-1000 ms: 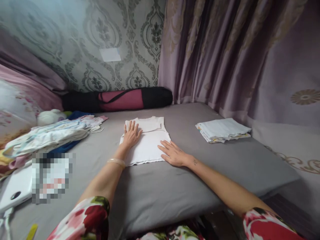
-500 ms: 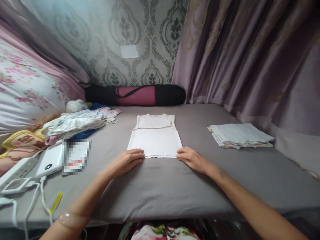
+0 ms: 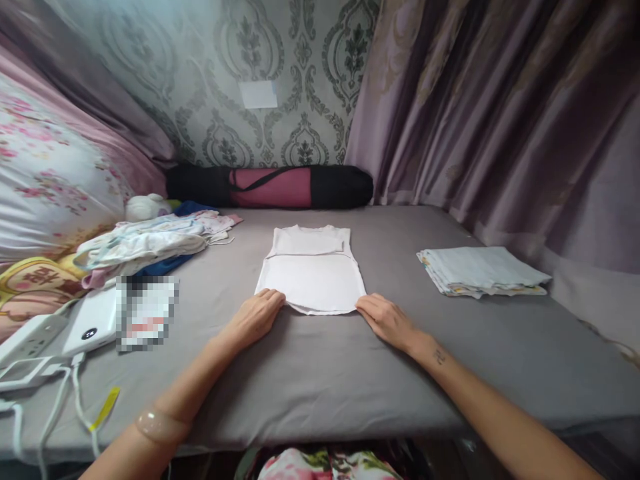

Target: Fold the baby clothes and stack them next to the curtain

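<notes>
White top (image 3: 311, 283) is pinched by its near corners, left hand (image 3: 257, 313) and right hand (image 3: 386, 321) curled in. It's laid pretty flat.

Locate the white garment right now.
In the head view, the white garment lies mid-picture on the gray sheet, its near corners in the left hand and right hand, left of the folded stack.

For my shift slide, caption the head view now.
Left hand and right hand pinch the near corners of a partly folded white garment on the gray sheet.
</notes>
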Demonstrator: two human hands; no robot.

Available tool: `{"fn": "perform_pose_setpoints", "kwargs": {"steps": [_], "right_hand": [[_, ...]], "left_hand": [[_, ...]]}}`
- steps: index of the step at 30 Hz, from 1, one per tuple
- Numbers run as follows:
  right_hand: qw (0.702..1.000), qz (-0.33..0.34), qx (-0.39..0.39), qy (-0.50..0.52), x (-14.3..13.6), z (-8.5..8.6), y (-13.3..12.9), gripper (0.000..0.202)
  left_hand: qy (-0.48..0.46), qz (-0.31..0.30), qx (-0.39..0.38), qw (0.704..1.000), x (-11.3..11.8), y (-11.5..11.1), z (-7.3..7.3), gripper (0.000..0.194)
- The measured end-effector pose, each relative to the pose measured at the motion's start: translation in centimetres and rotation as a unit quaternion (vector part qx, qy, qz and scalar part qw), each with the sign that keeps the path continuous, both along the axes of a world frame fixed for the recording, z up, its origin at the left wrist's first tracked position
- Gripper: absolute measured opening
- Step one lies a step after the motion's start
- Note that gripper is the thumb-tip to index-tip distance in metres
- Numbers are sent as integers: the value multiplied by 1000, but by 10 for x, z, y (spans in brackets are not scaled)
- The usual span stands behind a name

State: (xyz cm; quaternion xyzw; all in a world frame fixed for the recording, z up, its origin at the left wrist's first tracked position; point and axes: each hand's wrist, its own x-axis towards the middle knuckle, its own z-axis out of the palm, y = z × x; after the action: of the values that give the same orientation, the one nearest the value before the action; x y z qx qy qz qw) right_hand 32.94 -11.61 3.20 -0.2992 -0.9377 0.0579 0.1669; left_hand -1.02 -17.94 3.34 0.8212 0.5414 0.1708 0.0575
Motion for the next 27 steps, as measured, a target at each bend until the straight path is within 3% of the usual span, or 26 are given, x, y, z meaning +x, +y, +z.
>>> {"fn": "perform_pose_setpoints", "kwargs": {"steps": [5,12,19,23,27], "right_hand": [[999,-29,-9,24,-6,-1,0,18],[997,4,-50,60,5,0,13,25],[993,28,-73,88,12,-7,25,30],[992,6,-105,71,14,11,30,33],[993,4,-109,55,18,38,30,33]], "left_hand": [[-13,51,-12,999,1,9,-8,29],[-45,-28,5,999,-14,2,-6,25],[-85,-18,-24,996,-49,-5,-14,39],[-102,-12,-58,993,-57,0,-8,40],[-108,-13,-60,992,-56,0,14,40]]}}
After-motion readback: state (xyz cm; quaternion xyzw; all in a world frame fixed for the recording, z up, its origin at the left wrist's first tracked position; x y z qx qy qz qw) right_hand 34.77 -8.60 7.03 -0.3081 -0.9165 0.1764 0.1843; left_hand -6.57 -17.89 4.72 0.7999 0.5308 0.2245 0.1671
